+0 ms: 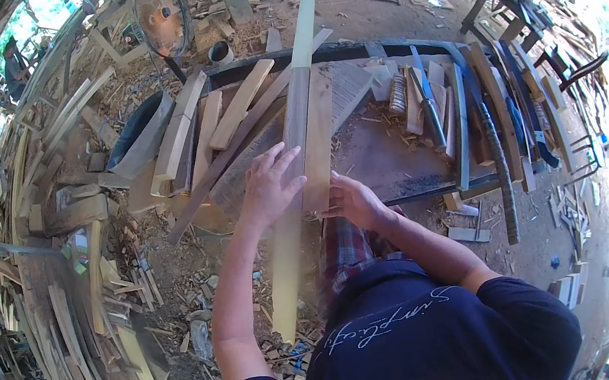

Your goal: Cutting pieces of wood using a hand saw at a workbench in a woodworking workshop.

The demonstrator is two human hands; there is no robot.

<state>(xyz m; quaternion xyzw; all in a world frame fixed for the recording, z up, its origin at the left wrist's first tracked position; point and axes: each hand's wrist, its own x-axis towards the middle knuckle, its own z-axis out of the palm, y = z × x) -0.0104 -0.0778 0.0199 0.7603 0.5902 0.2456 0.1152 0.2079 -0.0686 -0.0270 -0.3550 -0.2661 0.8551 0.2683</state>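
Observation:
A long, narrow wooden strip (pixel 297 106) runs away from me, its far and near ends pale yellow and its middle darker brown. Beside it on the right lies a shorter light-brown board (pixel 320 130). My left hand (pixel 270 183) rests on the strip with fingers spread and thumb pointing toward the board. My right hand (pixel 352 200) is at the board's near right corner, fingers curled against its edge and end. Part of its grip is hidden.
Wood offcuts (pixel 241 106) are spread over the low bench (pixel 385 160). A blue-marked handsaw (pixel 427 101) and metal bars (pixel 497 164) lie on the right. Behind stand a fan (pixel 162 16) and a can (pixel 220 52). Scrap wood (pixel 72 351) is piled at left.

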